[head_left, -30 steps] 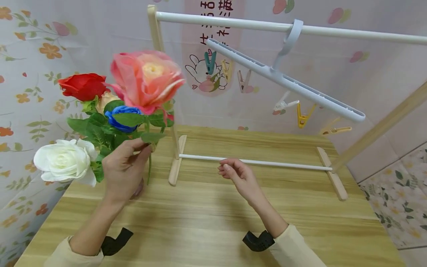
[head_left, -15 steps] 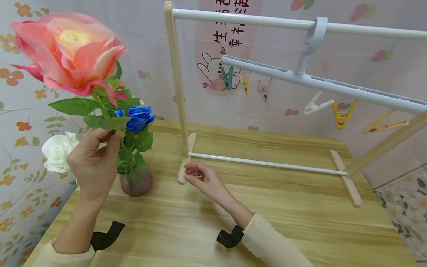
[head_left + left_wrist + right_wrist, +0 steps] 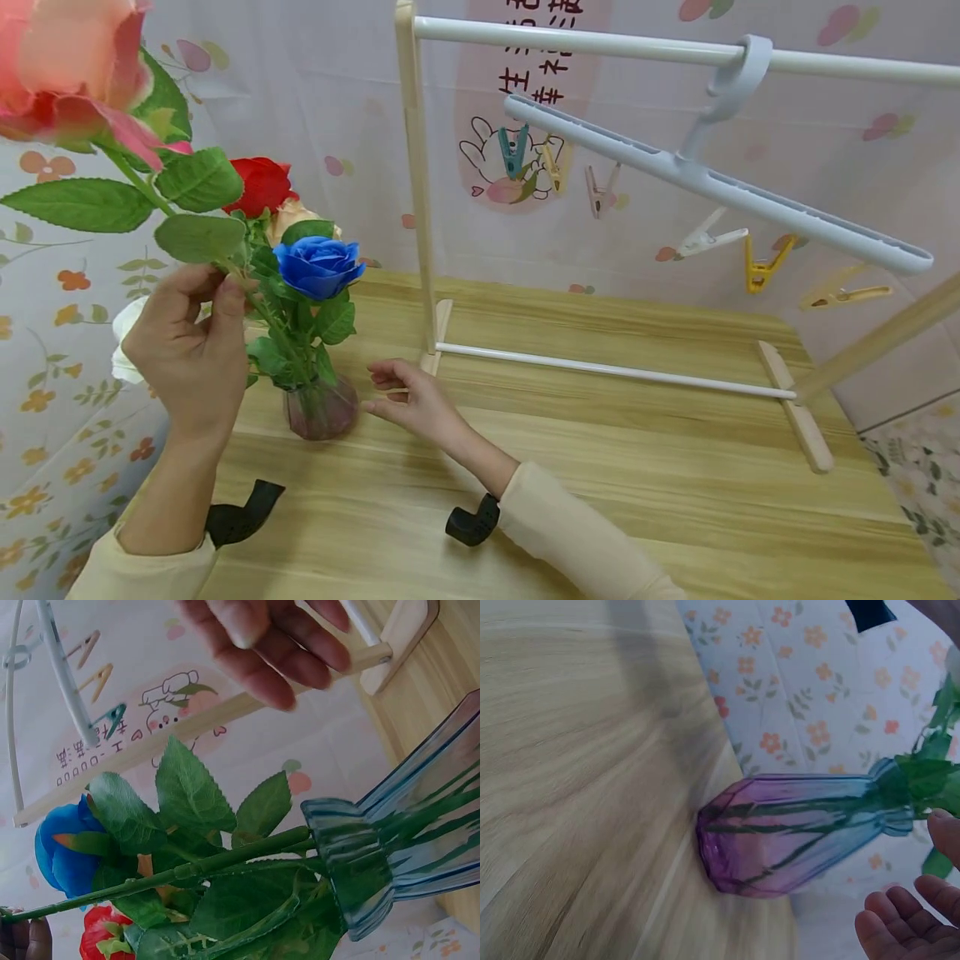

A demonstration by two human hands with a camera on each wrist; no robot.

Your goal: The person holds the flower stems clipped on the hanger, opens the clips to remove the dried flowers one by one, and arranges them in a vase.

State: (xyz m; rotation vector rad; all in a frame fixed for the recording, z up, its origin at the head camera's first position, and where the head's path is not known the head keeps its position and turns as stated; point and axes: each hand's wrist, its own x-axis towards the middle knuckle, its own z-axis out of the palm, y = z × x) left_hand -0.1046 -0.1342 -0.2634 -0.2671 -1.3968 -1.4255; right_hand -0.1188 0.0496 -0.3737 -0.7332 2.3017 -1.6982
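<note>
My left hand [image 3: 189, 346] pinches the stem of a pink rose [image 3: 71, 62], whose bloom is cut off by the upper left edge of the head view. In the left wrist view the green stem [image 3: 180, 871] slants to the vase's mouth; I cannot tell whether its tip is inside. The glass vase [image 3: 780, 836], purple below and blue above, stands upright on the table, holding a blue rose [image 3: 318, 267], a red rose [image 3: 261, 185], a cream rose and a white rose [image 3: 129, 342]. My right hand [image 3: 416, 400], fingers loosely bent, is beside the vase, holding nothing.
A wooden rack with white bars [image 3: 600, 367] stands to the right on the wooden table [image 3: 540, 500]. From its top bar hangs a pale blue hanger [image 3: 720, 183], with several coloured clips [image 3: 765, 265] below. A patterned curtain hangs behind and at the left.
The pink rose has gone up and left in the head view, with its stem now slanting toward the vase. My right hand has moved left to the vase. The head view has shifted too.
</note>
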